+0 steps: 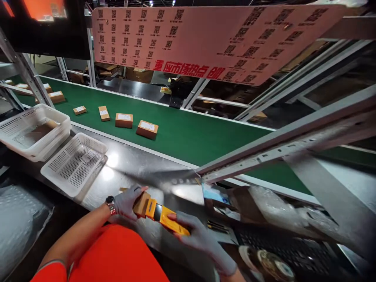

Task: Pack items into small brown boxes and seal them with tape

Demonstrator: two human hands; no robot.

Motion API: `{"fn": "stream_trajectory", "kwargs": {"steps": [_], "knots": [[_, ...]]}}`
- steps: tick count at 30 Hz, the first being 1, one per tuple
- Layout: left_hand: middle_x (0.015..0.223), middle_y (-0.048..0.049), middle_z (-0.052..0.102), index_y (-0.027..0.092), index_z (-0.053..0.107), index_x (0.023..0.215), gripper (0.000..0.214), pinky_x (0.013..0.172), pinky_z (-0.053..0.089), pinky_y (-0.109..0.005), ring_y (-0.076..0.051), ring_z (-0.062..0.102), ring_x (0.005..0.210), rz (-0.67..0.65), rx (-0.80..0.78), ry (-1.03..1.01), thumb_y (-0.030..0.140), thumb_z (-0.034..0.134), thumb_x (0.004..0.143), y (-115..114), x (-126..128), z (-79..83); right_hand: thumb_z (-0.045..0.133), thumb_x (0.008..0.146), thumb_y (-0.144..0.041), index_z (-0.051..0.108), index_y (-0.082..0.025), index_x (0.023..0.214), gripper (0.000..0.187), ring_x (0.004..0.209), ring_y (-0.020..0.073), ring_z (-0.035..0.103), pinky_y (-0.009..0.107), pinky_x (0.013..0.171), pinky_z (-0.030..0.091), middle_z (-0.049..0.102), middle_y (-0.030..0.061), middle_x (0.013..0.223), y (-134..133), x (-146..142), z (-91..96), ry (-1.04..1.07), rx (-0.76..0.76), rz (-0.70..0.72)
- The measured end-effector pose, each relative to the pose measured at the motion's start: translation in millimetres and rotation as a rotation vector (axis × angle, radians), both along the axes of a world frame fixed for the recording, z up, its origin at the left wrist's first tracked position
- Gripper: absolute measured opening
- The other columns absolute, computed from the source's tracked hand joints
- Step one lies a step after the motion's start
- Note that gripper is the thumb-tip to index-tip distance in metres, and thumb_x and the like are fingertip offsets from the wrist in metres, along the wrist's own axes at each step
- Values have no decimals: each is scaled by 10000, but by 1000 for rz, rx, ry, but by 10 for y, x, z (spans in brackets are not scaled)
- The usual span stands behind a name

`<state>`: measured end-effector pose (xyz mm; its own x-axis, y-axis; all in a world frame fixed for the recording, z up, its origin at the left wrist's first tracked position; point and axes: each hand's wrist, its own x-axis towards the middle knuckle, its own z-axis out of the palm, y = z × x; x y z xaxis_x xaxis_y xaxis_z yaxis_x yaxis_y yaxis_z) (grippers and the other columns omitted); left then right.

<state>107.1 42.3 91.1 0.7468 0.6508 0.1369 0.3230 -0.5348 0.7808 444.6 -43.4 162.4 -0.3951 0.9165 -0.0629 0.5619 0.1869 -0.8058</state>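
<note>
Green belt (188,133): six boxes (147,129), perhaps; two baskets (73,164).

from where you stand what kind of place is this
Most likely a parcel sorting or packing station in a warehouse. A green conveyor belt carries small labelled cardboard boxes, a pink board of QR codes hangs overhead, and the hands, left and right, hold a small box against a yellow scanner.

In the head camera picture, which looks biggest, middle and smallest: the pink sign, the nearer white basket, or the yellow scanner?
1. Pink sign, by far the largest.
2. Nearer white basket.
3. Yellow scanner, smallest, though it is closest to the camera, so it truly is the little one.
</note>
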Motion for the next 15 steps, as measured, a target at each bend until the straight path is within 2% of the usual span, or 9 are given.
{"fn": "stream_trajectory", "kwargs": {"steps": [2,4,8,11,13,15], "knots": [[1505,-178,577,215,252,1768,1403,1156,566,-537,-373,608,1330,2,-28,-81,422,955,571,2,-93,53,849,847,-485,892,-263,1210,428,823,299,802,402,756,682,862,131,985,77,-78,95,43,4,50],[1482,-171,572,224,323,1737,1344,1163,568,-535,-371,598,1335,21,-54,-78,386,949,559,-9,-223,85,859,853,-489,881,-226,1224,455,893,288,806,373,803,675,869,130,1047,170,-275,125,71,-25,95],[1489,-176,566,202,393,1705,1252,1150,590,-498,-349,620,1311,125,-92,38,417,926,593,-9,-579,192,817,850,-454,868,-203,1248,474,970,285,806,342,842,660,882,111,1107,381,-829,82,35,-141,126],[1446,-139,617,208,475,1650,1151,1125,595,-460,-319,650,1252,195,-88,160,378,917,601,38,-882,299,753,839,-405,850,-199,1317,530,1007,302,810,373,885,655,884,118,1182,547,-1191,93,-3,-162,169],[1414,-122,641,210,550,1570,1056,1124,587,-435,-307,649,1243,236,-52,221,362,929,596,71,-1095,324,733,811,-373,849,-191,1325,558,1010,308,814,384,897,647,888,117,1185,651,-1325,140,-24,-137,228],[1417,-131,644,199,610,1468,955,1144,573,-430,-316,638,1277,297,-10,273,360,942,588,80,-1312,277,729,784,-340,850,-206,1337,582,1039,308,820,378,925,633,891,102,1214,737,-1350,184,-88,-113,295]]}}
